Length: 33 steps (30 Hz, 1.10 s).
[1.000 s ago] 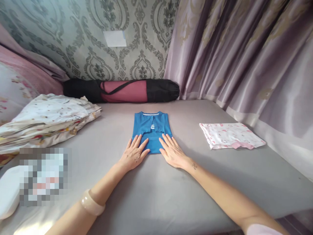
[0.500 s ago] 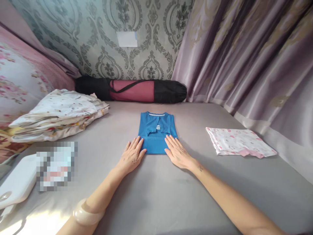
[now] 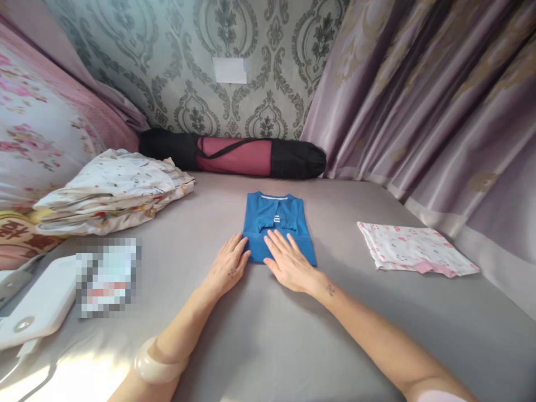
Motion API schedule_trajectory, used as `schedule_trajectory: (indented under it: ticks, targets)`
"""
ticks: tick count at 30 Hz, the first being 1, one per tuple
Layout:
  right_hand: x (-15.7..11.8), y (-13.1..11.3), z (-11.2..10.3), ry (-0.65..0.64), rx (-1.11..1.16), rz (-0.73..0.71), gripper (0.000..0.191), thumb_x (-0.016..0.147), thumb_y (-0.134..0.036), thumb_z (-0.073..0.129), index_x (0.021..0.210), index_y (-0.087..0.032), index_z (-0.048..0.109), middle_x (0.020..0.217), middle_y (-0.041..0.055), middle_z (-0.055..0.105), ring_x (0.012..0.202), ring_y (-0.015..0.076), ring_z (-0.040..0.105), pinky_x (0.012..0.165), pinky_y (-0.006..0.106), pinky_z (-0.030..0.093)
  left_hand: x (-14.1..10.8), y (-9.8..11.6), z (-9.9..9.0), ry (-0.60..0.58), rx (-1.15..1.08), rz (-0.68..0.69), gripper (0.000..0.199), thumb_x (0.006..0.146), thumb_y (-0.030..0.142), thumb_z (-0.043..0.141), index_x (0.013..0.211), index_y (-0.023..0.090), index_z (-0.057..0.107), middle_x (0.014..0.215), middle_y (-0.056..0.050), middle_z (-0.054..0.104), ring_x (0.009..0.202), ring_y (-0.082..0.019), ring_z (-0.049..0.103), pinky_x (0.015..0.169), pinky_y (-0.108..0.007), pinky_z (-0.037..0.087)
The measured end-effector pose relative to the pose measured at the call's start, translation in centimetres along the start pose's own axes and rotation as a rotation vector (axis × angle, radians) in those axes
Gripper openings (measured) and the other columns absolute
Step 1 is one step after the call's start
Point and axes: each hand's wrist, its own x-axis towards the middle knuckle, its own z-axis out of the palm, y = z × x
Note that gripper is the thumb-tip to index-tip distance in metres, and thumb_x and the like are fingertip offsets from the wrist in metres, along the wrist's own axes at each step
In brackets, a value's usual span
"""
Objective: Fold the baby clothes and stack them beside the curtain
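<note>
Lying folded on the grey sheet (image 3: 268, 340): one blue garment (image 3: 274, 208), mid-view, under both hands.
Outline nearly rectangular, collar at the far end with a pale inner band; two loose flaps lie over the middle, a white mark showing beside their gap, its form partly covered and probably not legible from here; near portion smooth and flat. The person's right hand (image 3: 291, 262) lies palm down across the near portion, fingers extended, slightly parted, gripping nothing; the left hand (image 3: 228, 265) touches the left edge, fingers straight, nearly together, likewise gripping nothing.
</note>
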Motion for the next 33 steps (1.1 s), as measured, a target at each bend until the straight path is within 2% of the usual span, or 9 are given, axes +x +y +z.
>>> schedule_trajectory:
  ticks: [3,7,12,16,18,23,29,33]
  targets:
    - [0.5,-0.8,1.2,-0.042,0.025,-0.015,0.060,0.100,-0.042,0.025,0.151,-0.011,0.023,0.158,0.0099,0.016,0.147,0.0231,0.009,0.119,0.049,0.009,-0.2,-0.1,-0.1,-0.015,0.005,0.000,0.052,0.099,0.041,0.029,0.139,0.011,0.044,0.149,-0.018,0.040,0.140,-0.029,0.033,0.114,-0.049,0.031]
    - [0.6,-0.2,2.0,-0.093,0.032,0.011,0.061,0.100,-0.044,0.024,0.152,-0.012,0.021,0.159,0.0085,0.014,0.147,0.0231,0.006,0.119,0.050,0.007,-0.2,-0.4,0.2,-0.046,0.009,0.000,0.051,0.098,0.038,0.031,0.138,0.010,0.045,0.146,-0.017,0.044,0.140,-0.030,0.033,0.114,-0.050,0.030]
    - [1.1,-0.5,0.6,-0.181,0.062,0.038,0.064,0.099,-0.048,0.027,0.150,-0.010,0.026,0.158,0.0119,0.018,0.146,0.0260,0.011,0.118,0.050,0.012,0.0,-1.3,0.9,0.076,-0.037,0.023,0.045,0.098,0.035,0.032,0.133,0.012,0.050,0.140,-0.016,0.051,0.135,-0.028,0.041,0.111,-0.048,0.036]
    - [2.6,-2.1,0.1,-0.056,0.036,0.061,0.056,0.099,-0.039,0.028,0.144,-0.006,0.039,0.154,0.0161,0.028,0.145,0.0264,0.019,0.118,0.048,0.013,0.2,-1.9,1.1,0.197,-0.108,0.034,0.039,0.097,0.028,0.032,0.127,0.014,0.053,0.133,-0.016,0.058,0.128,-0.026,0.050,0.107,-0.046,0.044]
    - [3.7,-2.9,0.3,0.010,0.029,0.020,0.055,0.099,-0.036,0.029,0.144,-0.005,0.038,0.154,0.0160,0.028,0.145,0.0255,0.018,0.118,0.047,0.011,0.3,-2.0,1.1,0.224,-0.127,0.020,0.037,0.096,0.025,0.032,0.124,0.015,0.054,0.129,-0.016,0.060,0.125,-0.026,0.053,0.105,-0.046,0.046]
    - [6.6,-4.0,1.8,0.067,0.060,-0.049,0.059,0.100,-0.039,0.026,0.147,-0.004,0.032,0.156,0.0143,0.025,0.146,0.0238,0.014,0.119,0.045,0.009,0.3,-1.9,0.6,0.280,-0.152,-0.044,0.036,0.091,0.017,0.034,0.120,0.014,0.055,0.123,-0.016,0.062,0.119,-0.024,0.057,0.102,-0.043,0.048]
    - [8.3,-4.0,4.0,0.021,0.102,0.005,0.059,0.099,-0.038,0.026,0.147,-0.005,0.033,0.155,0.0137,0.027,0.145,0.0227,0.016,0.119,0.042,0.011,0.3,-1.6,0.2,0.312,-0.177,-0.114,0.036,0.087,0.014,0.035,0.117,0.016,0.056,0.116,-0.014,0.065,0.111,-0.023,0.060,0.098,-0.043,0.049]
    - [8.2,-3.8,3.8,-0.013,0.142,0.001,0.059,0.099,-0.037,0.025,0.148,-0.005,0.031,0.156,0.0128,0.025,0.146,0.0223,0.013,0.119,0.042,0.008,0.3,-1.5,0.1,0.299,-0.182,-0.094,0.035,0.088,0.016,0.035,0.117,0.015,0.055,0.115,-0.014,0.065,0.109,-0.023,0.061,0.096,-0.042,0.050]
